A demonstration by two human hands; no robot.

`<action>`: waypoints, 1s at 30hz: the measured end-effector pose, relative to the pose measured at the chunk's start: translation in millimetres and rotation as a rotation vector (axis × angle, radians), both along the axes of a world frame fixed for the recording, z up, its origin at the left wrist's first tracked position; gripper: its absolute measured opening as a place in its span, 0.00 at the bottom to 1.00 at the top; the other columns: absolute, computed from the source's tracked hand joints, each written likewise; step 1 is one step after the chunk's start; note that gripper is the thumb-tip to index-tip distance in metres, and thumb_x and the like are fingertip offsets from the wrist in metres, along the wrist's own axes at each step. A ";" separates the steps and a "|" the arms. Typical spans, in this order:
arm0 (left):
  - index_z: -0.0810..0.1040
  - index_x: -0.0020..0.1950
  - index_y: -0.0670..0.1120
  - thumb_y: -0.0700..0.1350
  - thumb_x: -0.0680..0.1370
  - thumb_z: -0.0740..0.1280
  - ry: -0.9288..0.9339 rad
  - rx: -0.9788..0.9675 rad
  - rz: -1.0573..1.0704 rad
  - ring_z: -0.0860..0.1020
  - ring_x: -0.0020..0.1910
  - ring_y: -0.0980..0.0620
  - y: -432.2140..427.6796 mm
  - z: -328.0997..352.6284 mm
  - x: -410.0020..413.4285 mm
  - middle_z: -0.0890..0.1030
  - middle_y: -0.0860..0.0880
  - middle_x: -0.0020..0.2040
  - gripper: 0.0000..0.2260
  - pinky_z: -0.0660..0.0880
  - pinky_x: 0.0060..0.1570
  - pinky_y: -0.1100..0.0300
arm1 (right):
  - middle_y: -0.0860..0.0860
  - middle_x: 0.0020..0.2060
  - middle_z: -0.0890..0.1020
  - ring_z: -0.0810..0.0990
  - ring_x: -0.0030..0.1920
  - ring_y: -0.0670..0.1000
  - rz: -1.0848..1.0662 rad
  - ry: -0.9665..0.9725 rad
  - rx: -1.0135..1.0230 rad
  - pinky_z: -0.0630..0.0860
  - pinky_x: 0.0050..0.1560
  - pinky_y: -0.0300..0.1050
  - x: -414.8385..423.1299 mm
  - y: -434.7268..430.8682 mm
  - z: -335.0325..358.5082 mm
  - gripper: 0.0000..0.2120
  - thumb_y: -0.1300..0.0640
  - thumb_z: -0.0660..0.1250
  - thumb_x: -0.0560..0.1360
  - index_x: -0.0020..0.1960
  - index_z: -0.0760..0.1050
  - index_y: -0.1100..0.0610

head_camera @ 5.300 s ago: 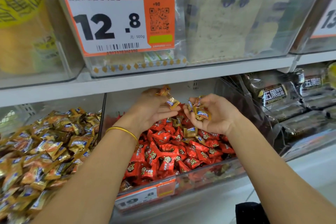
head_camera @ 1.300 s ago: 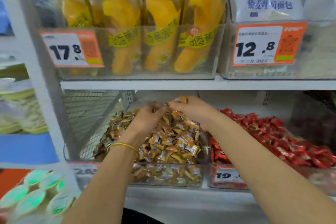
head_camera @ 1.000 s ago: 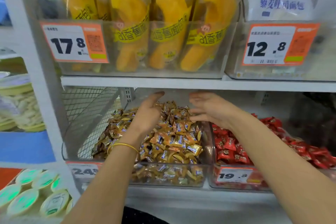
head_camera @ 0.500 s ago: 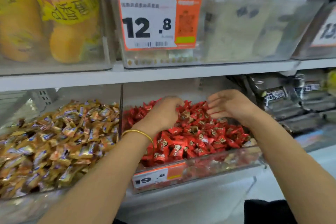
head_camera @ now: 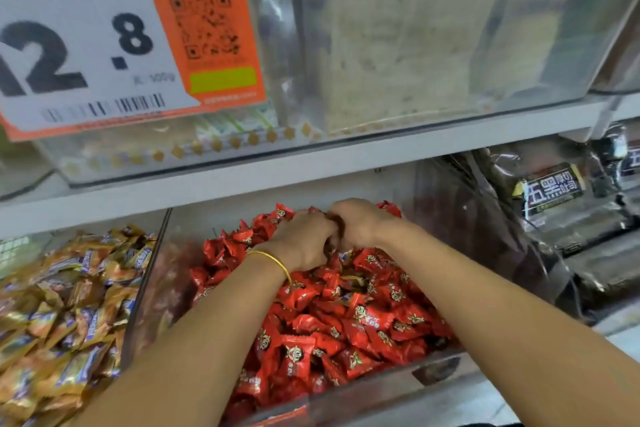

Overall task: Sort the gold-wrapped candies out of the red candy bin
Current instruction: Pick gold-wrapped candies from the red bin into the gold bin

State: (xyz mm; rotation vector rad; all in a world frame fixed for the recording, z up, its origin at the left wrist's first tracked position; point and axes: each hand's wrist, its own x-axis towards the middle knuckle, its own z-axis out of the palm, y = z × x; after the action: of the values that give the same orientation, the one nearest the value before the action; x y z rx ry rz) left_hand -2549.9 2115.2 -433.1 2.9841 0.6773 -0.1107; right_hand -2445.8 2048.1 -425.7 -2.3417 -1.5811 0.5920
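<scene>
While both forearms reach in over the front lip, the left hand and right hand sit side by side at the back of the red candy bin, touching each other, knuckles up. Fingers of both curl down into the heap and are hidden there. Whether either grip has closed on a candy, I cannot tell. Thin gold bracelet on the left wrist.

Bin: clear plastic, open top, long axis running from the front lip away toward the back of the shelf. Filled with red candies, heaped higher at the back where the hands are. Wrappers lie every way, no common direction.

Gold-wrapped candies: the bulk lies heaped to the left of the red bin, beyond its clear side wall. Jumbled too, twisted ends pointing all ways. Among the reds, just in front of the hands, what looks like a stray gold wrapper shows, mostly buried, long axis roughly left to right.

Above: white shelf board carrying a clear box with an orange-and-white price tag reading 12.8. Right of the red bin, dark packets with white characters.
</scene>
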 end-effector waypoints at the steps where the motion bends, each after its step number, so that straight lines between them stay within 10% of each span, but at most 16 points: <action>1: 0.78 0.53 0.50 0.39 0.72 0.67 0.005 0.002 0.004 0.70 0.61 0.45 0.0 0.1 -0.6 0.74 0.48 0.59 0.12 0.71 0.59 0.47 | 0.53 0.45 0.81 0.77 0.44 0.52 0.008 -0.007 -0.007 0.68 0.41 0.40 -0.5 0.7 -2.4 0.14 0.64 0.74 0.66 0.50 0.76 0.57; 7: 0.76 0.41 0.47 0.45 0.72 0.71 -0.141 -0.068 0.071 0.73 0.52 0.48 -1.7 6.0 -12.6 0.78 0.48 0.49 0.05 0.72 0.52 0.54 | 0.48 0.43 0.75 0.75 0.45 0.48 -0.008 0.034 0.057 0.69 0.39 0.36 1.2 -13.4 -2.5 0.19 0.66 0.73 0.68 0.57 0.76 0.56; 13: 0.68 0.33 0.47 0.42 0.73 0.71 -0.464 -0.321 0.189 0.77 0.44 0.48 -8.8 19.4 -27.7 0.77 0.47 0.40 0.14 0.72 0.45 0.57 | 0.52 0.35 0.77 0.78 0.35 0.47 -0.378 0.641 0.318 0.76 0.34 0.37 -3.7 -55.2 23.2 0.09 0.69 0.60 0.74 0.41 0.74 0.59; 17: 0.66 0.36 0.44 0.40 0.76 0.68 -0.629 -0.521 0.277 0.79 0.46 0.45 -10.8 25.3 -30.4 0.75 0.44 0.40 0.13 0.75 0.47 0.53 | 0.53 0.36 0.73 0.68 0.34 0.47 -0.290 0.419 0.202 0.64 0.28 0.37 -14.7 -69.7 23.0 0.09 0.72 0.57 0.66 0.37 0.72 0.60; 24: 0.68 0.44 0.42 0.32 0.76 0.64 -0.879 -1.121 0.451 0.83 0.38 0.46 -19.9 30.1 -30.5 0.79 0.37 0.46 0.07 0.81 0.37 0.57 | 0.47 0.51 0.81 0.76 0.51 0.44 -0.040 0.080 -0.042 0.67 0.50 0.35 -28.1 -59.9 9.4 0.09 0.57 0.74 0.69 0.49 0.82 0.56; 30: 0.69 0.65 0.42 0.29 0.78 0.59 -0.822 -1.436 0.487 0.81 0.43 0.44 -26.5 36.4 -27.1 0.76 0.37 0.57 0.18 0.80 0.41 0.54 | 0.47 0.37 0.78 0.75 0.38 0.44 -0.302 0.351 0.305 0.70 0.35 0.34 -16.0 -70.7 21.9 0.03 0.59 0.69 0.74 0.41 0.78 0.57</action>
State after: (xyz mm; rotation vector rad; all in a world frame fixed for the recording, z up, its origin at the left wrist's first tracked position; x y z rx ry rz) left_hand -2577.1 2088.7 -396.7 1.2648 0.6945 0.4360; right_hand -2461.7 1977.4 -403.8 -2.0560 -1.0556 0.6021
